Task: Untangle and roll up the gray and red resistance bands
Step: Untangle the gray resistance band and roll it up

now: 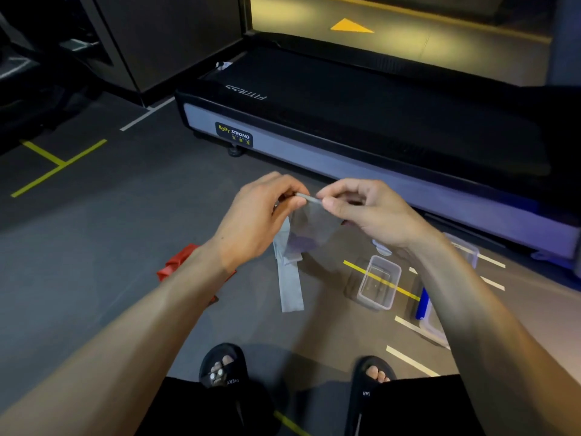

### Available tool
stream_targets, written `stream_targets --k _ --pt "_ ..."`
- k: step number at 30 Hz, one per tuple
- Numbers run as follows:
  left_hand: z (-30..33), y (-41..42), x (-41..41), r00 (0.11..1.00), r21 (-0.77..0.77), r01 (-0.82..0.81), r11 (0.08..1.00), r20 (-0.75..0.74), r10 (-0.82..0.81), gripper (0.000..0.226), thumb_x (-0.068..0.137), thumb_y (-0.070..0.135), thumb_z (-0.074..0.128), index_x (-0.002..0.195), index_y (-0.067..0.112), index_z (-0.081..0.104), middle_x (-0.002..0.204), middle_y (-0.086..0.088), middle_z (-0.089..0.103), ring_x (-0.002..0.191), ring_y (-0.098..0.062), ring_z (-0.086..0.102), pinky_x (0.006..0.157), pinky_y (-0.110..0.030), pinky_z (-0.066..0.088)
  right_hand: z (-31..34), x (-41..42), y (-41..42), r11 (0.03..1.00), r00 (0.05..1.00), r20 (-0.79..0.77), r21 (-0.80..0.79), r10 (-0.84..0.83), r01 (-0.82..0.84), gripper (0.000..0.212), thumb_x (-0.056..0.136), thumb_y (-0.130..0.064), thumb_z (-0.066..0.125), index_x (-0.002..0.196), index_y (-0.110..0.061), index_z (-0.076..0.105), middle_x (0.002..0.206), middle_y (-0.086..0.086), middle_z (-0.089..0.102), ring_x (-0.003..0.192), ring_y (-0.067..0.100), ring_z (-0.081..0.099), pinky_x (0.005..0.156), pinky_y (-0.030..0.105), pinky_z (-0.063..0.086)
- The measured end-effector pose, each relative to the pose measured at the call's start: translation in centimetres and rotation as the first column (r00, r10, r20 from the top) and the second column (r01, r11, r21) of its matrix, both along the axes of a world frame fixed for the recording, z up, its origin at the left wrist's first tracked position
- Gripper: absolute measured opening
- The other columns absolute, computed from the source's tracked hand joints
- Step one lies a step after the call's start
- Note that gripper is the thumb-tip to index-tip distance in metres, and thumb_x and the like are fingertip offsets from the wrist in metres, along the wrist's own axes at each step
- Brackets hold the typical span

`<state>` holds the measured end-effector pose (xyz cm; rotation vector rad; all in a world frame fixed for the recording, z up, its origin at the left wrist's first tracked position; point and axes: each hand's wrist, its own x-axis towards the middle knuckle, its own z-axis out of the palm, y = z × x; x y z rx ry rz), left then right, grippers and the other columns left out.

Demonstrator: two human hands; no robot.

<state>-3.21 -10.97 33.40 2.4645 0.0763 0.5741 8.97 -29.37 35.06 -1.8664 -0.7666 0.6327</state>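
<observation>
Black slides (224,366) stand nearest on the floor (125,234). Above them, the left hand (251,215) and right hand (367,209) pinch the rolled top edge of the gray band (290,287), whose tail hangs to the floor. The red band (176,262) lies partly hidden under the left forearm. A clear container (379,283) sits to the right; the treadmill (345,121) lies beyond.
</observation>
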Motion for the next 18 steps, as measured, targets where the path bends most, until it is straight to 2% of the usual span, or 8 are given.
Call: stream_targets --k 2,4,6,9,12,14,18 --pt "-0.1 0.1 0.1 0.999 -0.074 -0.028 0.997 -0.044 0.024 0.009 0.100 0.022 0.065 0.104 0.020 0.072 0.094 0.008 0.065 0.089 -0.007 0.061 0.079 -0.016 0.044 -0.2 0.2 -0.1 0.997 0.976 0.218 -0.070 0.023 -0.008 0.007 0.093 -0.025 0.076 0.100 -0.023 0.076 0.089 -0.005 0.074 0.078 0.010 0.063 0.076 0.027 0.051" --pt "-0.3 0.3 0.1 0.996 -0.136 -0.041 0.990 -0.084 0.030 0.009 0.101 0.023 0.064 0.103 0.021 0.073 0.096 0.009 0.067 0.091 -0.007 0.062 0.082 -0.016 0.044 -0.3 0.3 -0.2 0.993 0.933 0.358 -0.121 0.049 -0.005 0.005 0.092 -0.030 0.076 0.096 -0.028 0.076 0.087 -0.009 0.074 0.082 0.014 0.065 0.078 0.032 0.051" --pt "-0.5 0.4 0.2 0.994 -0.194 -0.045 0.980 -0.110 0.024 0.010 0.102 0.024 0.063 0.101 0.020 0.072 0.097 0.007 0.069 0.094 -0.009 0.064 0.087 -0.025 0.048 -0.3 0.4 -0.3 0.994 0.893 0.444 -0.109 0.077 -0.031 0.005 0.093 -0.030 0.075 0.096 -0.027 0.076 0.088 -0.011 0.072 0.086 0.011 0.063 0.079 0.029 0.047" --pt "-0.8 0.1 0.3 0.993 -0.316 -0.043 0.948 -0.114 0.007 0.012 0.102 0.028 0.061 0.098 0.023 0.071 0.096 0.008 0.072 0.095 -0.013 0.068 0.090 -0.039 0.053 -0.2 0.2 -0.3 0.993 0.810 0.580 -0.111 0.087 -0.028 0.007 0.095 -0.029 0.071 0.092 -0.023 0.075 0.085 -0.011 0.067 0.085 0.008 0.055 0.076 0.017 0.036" --pt "-1.1 -0.6 0.4 0.997 -0.438 -0.046 0.898 -0.069 0.018 0.011 0.096 0.032 0.061 0.096 0.028 0.072 0.093 0.004 0.075 0.093 -0.022 0.071 0.090 -0.049 0.055 0.1 0.1 -0.5 0.995 0.795 0.605 -0.094 0.046 0.014 0.009 0.094 -0.028 0.071 0.088 -0.021 0.073 0.081 -0.015 0.065 0.082 0.003 0.055 0.071 0.008 0.032" --pt "-1.1 -0.9 0.4 0.998 -0.474 -0.046 0.879 -0.057 0.022 0.009 0.094 0.028 0.066 0.099 0.027 0.074 0.093 0.004 0.077 0.092 -0.019 0.073 0.091 -0.050 0.056 0.4 0.1 -0.6 0.996 0.816 0.577 -0.086 0.028 0.026 0.010 0.093 -0.028 0.072 0.086 -0.021 0.073 0.076 -0.016 0.065 0.078 -0.001 0.056 0.066 0.008 0.033" --pt "-0.9 -0.9 0.1 0.998 -0.357 -0.056 0.932 -0.059 0.037 0.009 0.096 0.021 0.071 0.102 0.024 0.077 0.091 0.011 0.077 0.088 -0.008 0.073 0.087 -0.040 0.056 0.6 0.2 -1.1 0.997 0.888 0.459 -0.070 0.023 0.011 0.009 0.092 -0.029 0.075 0.085 -0.024 0.075 0.073 -0.010 0.071 0.068 0.005 0.059 0.061 0.013 0.039"
